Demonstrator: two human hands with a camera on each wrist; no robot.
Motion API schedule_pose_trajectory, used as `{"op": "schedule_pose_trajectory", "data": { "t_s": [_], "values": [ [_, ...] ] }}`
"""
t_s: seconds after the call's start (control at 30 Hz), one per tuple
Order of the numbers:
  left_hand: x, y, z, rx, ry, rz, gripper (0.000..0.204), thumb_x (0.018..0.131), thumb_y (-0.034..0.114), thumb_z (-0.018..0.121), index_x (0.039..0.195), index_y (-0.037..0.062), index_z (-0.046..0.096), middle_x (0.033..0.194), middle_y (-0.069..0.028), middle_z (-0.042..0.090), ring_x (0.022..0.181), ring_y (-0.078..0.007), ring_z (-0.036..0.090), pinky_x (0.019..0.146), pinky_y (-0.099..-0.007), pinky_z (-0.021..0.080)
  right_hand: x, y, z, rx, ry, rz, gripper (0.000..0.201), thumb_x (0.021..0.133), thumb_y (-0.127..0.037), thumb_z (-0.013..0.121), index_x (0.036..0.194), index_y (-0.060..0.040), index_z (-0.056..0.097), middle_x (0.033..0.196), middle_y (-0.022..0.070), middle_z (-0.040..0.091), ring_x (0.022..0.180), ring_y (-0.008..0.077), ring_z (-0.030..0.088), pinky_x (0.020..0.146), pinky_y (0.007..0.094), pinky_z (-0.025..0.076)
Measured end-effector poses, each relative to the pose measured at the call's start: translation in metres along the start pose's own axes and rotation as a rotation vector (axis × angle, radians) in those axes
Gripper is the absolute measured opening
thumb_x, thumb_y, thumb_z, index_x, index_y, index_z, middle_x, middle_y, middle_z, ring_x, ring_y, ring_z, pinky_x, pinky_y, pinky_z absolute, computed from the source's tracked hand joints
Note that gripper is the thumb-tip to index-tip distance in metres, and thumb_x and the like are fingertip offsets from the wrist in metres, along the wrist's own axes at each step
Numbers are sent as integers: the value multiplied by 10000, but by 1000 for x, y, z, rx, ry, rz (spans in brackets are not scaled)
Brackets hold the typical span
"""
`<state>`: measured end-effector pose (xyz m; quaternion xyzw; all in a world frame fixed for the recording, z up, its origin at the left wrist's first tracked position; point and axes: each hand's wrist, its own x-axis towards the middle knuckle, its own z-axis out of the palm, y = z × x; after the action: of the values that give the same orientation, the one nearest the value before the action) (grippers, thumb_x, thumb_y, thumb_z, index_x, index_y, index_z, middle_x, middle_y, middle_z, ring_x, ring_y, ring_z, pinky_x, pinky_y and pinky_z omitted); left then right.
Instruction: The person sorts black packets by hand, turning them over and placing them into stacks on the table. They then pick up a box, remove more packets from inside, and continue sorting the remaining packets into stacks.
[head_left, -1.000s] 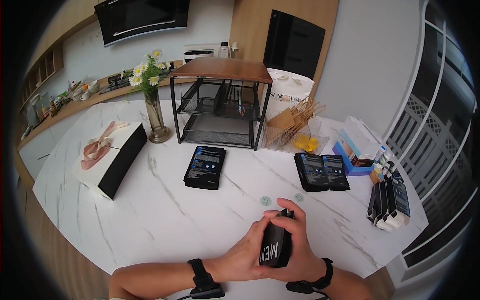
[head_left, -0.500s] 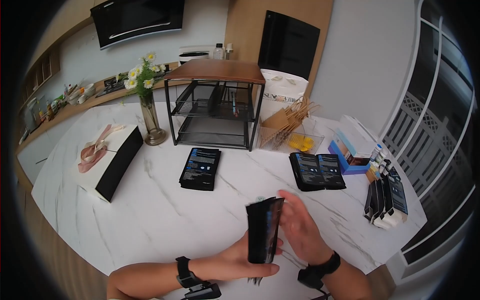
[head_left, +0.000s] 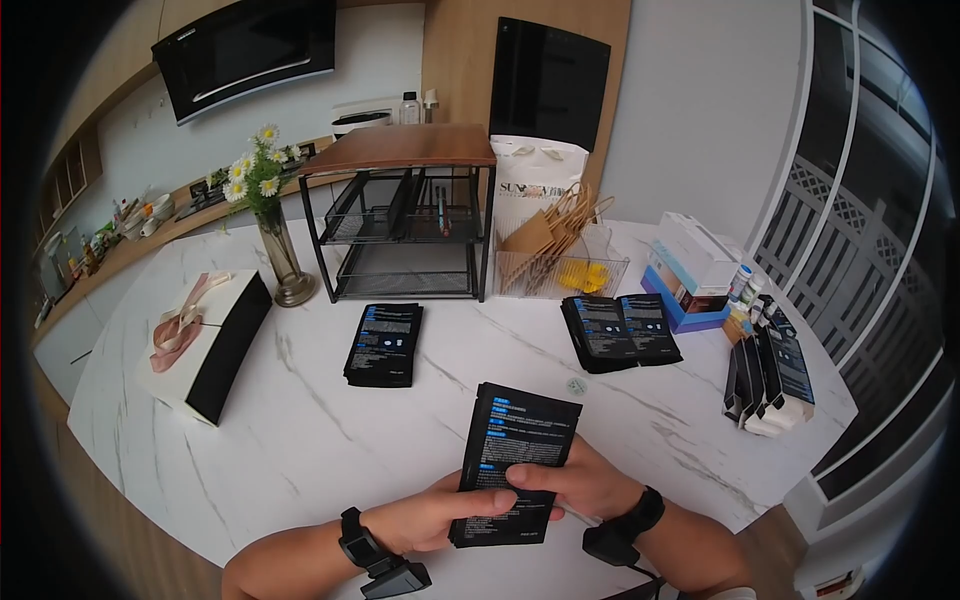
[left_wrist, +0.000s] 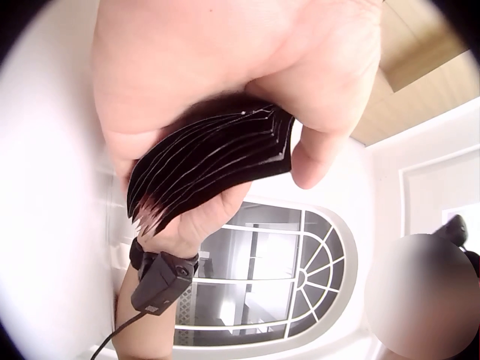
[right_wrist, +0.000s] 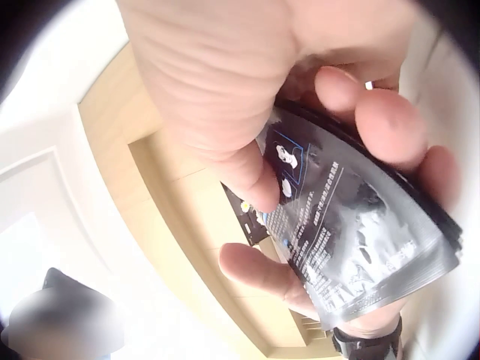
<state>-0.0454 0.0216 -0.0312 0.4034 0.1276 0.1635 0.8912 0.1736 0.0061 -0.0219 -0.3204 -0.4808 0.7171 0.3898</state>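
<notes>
Both hands hold a stack of black foil sachets point(head_left: 522, 425) up at the near side of the marble-patterned table, printed face with blue and white text toward the head camera. My left hand point(head_left: 420, 515) grips its lower left, thumb across the front. From the right, my right hand point(head_left: 600, 487) pinches the same stack, its thumb on the printed face and its fingers behind. Several layered edges of the sachets point(left_wrist: 214, 161) show in the left wrist view. The right wrist view catches the shiny lower end of the front sachet point(right_wrist: 360, 247).
A pile of similar sachets point(head_left: 383, 345) lies ahead to the left, and two side-by-side piles point(head_left: 622, 335) ahead to the right. Around them stand a ribboned white box point(head_left: 215, 330), flower vase point(head_left: 285, 265), wood-topped rack point(head_left: 400, 150), wire basket point(head_left: 550, 275) and black cartons point(head_left: 775, 380).
The stack has turned from edge-on between the palms to printed face up toward the head. My right hand came off it half a second ago and now grips it again.
</notes>
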Motion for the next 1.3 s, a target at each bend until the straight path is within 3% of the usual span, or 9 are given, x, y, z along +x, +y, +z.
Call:
{"op": "schedule_pose_trajectory", "data": {
  "t_s": [0.07, 0.17, 0.23, 0.33, 0.9, 1.0, 1.07, 1.17, 1.3],
  "values": [
    [2, -2, -2, -2, 28, -9, 666, 1020, 297, 622, 1547, 16, 327, 1414, -255, 574, 1321, -318, 581, 1093, -417, 496, 0, -2, 3, -90, 24, -10, 350, 978, -175, 712, 1277, -20, 619, 1010, 39, 714, 791, 71, 662, 634, 217, 538],
    [5, -5, -7, -30, 95, -39, 560, 1009, 177, 584, 1498, -21, 395, 1359, -263, 613, 1252, -334, 633, 1069, -430, 521, 0, -4, 6, -113, 49, 65, 307, 982, -193, 708, 1234, -31, 639, 902, 20, 702, 649, 29, 607, 506, 190, 466],
    [6, -7, -12, -40, 178, -59, 529, 977, 69, 533, 1468, -72, 398, 1327, -309, 612, 1232, -409, 638, 1079, -466, 520, 2, 0, 4, -154, 52, 67, 291, 983, -200, 706, 1217, -37, 645, 879, 14, 694, 626, 25, 591, 500, 188, 452],
    [7, -6, -13, -28, 178, -46, 516, 950, 46, 523, 1446, -67, 433, 1285, -255, 654, 1184, -344, 673, 1033, -438, 554, 6, 10, -3, -214, 56, 54, 269, 982, -213, 707, 1189, -49, 656, 860, 3, 687, 601, 20, 570, 494, 181, 430],
    [9, -10, -20, -5, 159, -31, 498, 901, 12, 493, 1395, -44, 478, 1223, -226, 668, 1106, -335, 702, 998, -431, 567, 7, 17, 1, -237, 94, -22, 327, 969, -278, 738, 1180, -37, 672, 850, 18, 714, 564, 41, 608, 464, 202, 466],
    [9, -10, -21, 12, 151, -40, 501, 908, 10, 487, 1406, -37, 467, 1240, -236, 661, 1114, -345, 697, 1016, -444, 552, 8, 13, 4, -240, 113, -2, 346, 961, -282, 750, 1171, -20, 668, 886, 41, 720, 641, 60, 639, 530, 209, 508],
    [11, -12, -22, 3, 148, -44, 496, 904, 12, 487, 1398, -30, 476, 1230, -232, 666, 1101, -339, 702, 1006, -442, 555, 12, 20, 3, -189, 281, -197, 349, 970, -276, 740, 1166, 1, 658, 932, 67, 724, 740, 85, 666, 634, 220, 548],
    [14, -12, -24, -5, 152, -68, 478, 907, 11, 478, 1384, -23, 492, 1208, -221, 679, 1089, -336, 704, 986, -438, 559, 8, 7, -2, -210, 253, -109, 338, 981, -262, 728, 1163, 13, 653, 961, 74, 725, 823, 104, 677, 719, 240, 563],
    [13, -10, -23, 19, 153, -92, 482, 914, 12, 476, 1395, -20, 483, 1222, -218, 677, 1100, -337, 702, 1002, -435, 554, 10, 13, -2, -255, 303, -204, 364, 1019, -313, 672, 1146, 28, 663, 975, 75, 731, 836, 113, 686, 723, 248, 564]
  ]
}}
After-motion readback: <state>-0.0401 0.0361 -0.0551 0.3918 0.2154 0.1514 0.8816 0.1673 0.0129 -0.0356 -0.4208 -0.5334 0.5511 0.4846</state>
